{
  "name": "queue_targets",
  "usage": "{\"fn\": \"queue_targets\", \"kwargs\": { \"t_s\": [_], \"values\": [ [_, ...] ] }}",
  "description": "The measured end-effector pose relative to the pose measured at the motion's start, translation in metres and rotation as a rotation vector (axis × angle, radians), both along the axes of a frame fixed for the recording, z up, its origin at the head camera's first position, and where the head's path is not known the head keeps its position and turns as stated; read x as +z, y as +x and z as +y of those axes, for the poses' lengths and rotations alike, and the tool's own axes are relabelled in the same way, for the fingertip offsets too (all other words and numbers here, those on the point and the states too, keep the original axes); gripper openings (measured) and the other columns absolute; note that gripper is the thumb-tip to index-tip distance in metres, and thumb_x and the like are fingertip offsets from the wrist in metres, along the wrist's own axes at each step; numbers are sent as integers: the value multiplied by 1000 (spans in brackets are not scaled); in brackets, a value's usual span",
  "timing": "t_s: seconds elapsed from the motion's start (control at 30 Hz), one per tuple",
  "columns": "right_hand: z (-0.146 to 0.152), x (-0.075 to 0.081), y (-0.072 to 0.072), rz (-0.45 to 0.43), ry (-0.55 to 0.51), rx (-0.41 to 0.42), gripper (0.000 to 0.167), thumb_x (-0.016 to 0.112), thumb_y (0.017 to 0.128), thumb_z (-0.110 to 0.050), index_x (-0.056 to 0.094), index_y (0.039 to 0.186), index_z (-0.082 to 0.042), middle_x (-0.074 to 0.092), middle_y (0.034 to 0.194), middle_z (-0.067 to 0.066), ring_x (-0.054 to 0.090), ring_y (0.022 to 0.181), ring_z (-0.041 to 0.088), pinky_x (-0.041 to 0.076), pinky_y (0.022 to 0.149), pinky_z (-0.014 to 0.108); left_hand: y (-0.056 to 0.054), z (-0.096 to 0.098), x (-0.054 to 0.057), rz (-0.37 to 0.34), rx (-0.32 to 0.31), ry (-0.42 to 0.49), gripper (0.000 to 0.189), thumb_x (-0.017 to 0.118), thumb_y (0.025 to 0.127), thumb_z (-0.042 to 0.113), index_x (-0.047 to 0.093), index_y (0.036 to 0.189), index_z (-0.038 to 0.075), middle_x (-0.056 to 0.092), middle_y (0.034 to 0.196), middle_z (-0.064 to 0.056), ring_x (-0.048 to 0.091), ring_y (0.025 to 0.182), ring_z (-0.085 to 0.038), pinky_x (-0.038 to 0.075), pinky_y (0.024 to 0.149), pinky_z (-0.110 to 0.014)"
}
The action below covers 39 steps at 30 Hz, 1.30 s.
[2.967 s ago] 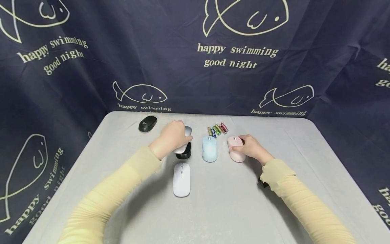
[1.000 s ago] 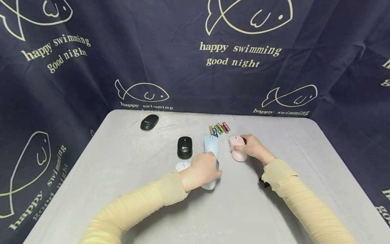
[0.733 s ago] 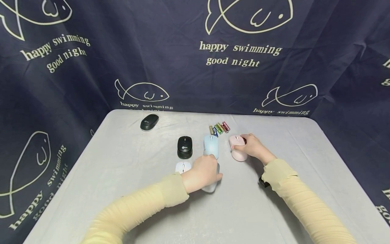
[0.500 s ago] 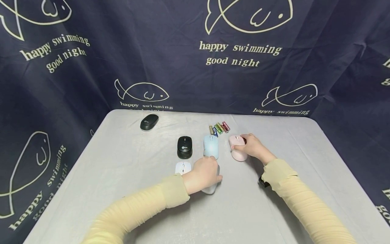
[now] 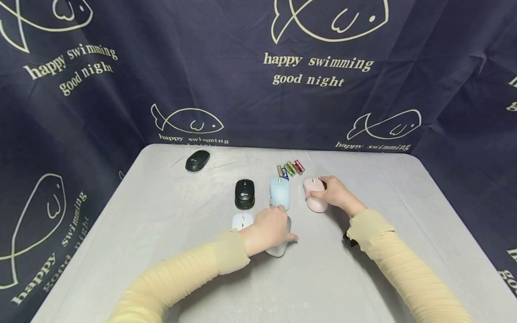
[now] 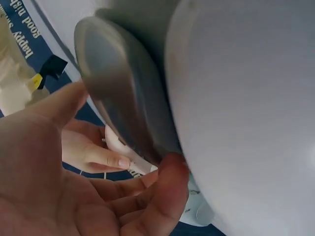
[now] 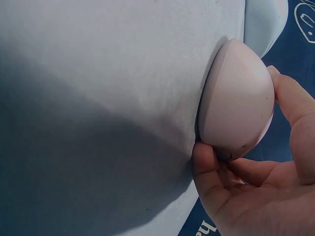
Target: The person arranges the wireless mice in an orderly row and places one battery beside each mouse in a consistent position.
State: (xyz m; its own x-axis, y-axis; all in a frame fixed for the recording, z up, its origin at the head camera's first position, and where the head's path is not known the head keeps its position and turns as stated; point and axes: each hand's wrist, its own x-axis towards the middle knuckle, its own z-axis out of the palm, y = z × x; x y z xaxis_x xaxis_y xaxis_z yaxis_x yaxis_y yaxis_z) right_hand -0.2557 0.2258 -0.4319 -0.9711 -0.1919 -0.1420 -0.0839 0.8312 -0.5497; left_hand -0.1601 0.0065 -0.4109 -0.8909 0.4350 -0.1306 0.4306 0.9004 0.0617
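Note:
My left hand (image 5: 268, 229) holds a grey computer mouse (image 5: 278, 251) down at the table, nearer me than a light blue mouse (image 5: 279, 194). In the left wrist view, thumb and fingers lie at opposite edges of this grey mouse (image 6: 118, 73); the hand covers most of it in the head view. A white mouse (image 5: 242, 220) sits just left, partly behind the hand and sleeve. Farther right, my right hand (image 5: 334, 194) grips a pink mouse (image 5: 317, 205) resting on the table. The right wrist view shows the pink mouse (image 7: 238, 96) between thumb and fingers.
A black mouse (image 5: 244, 195) stands left of the blue one. Another black mouse (image 5: 197, 160) lies at the table's back left. Several small batteries (image 5: 290, 168) lie behind the blue mouse. A dark printed curtain (image 5: 258, 103) hangs behind the table (image 5: 323, 287).
My left hand has carried the grey mouse from beside the black mouse to a spot in front of the blue one. Its thumb now sticks out slightly more. The right hand stays on the pink mouse.

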Motion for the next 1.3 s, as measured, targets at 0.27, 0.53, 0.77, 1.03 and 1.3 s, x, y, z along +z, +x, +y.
{"fn": "queue_targets", "kwargs": {
  "t_s": [0.27, 0.53, 0.77, 1.03, 1.3],
  "values": [
    [-1, 1, 0, -23, 17, -11, 80, 67, 84, -36, 36, 135, 17, 40, 131, 38, 39, 123, 48, 33, 104, 54, -4, -13, 14, -2, -106, 16, 74, 69, 68, 67, 58, 105, 4, 60, 87, -8, 57, 75, -20, 49, 59, -29],
    [-1, 2, 1, -31, 3, -20, 80, 68, 84, -35, 35, 135, 17, 39, 132, 38, 39, 123, 48, 33, 104, 54, -11, -24, 21, 38, -290, -28, 69, 66, 74, 65, 57, 115, 10, 56, 98, -4, 52, 85, -17, 47, 65, -29],
    [-1, 2, 2, -29, 11, -21, 80, 68, 84, -35, 35, 135, 17, 39, 132, 38, 39, 124, 49, 32, 104, 55, -12, -32, 18, 34, -424, -66, 89, 71, 66, 66, 49, 131, 10, 55, 115, -3, 51, 101, -16, 47, 80, -29],
    [-1, 1, 1, -15, 4, -17, 80, 68, 83, -35, 36, 134, 17, 41, 130, 38, 41, 122, 48, 33, 103, 55, -11, -35, 12, -12, -547, -93, 98, 75, 62, 66, 43, 139, 15, 47, 137, -2, 43, 122, -16, 41, 98, -31],
    [-1, 2, 2, -27, 4, -17, 80, 68, 84, -35, 35, 135, 17, 42, 130, 38, 41, 121, 48, 35, 102, 54, -10, -34, 6, -18, -580, -167, 105, 81, 57, 60, 38, 143, 20, 40, 144, -1, 37, 130, -16, 36, 103, -31]
  ]
}}
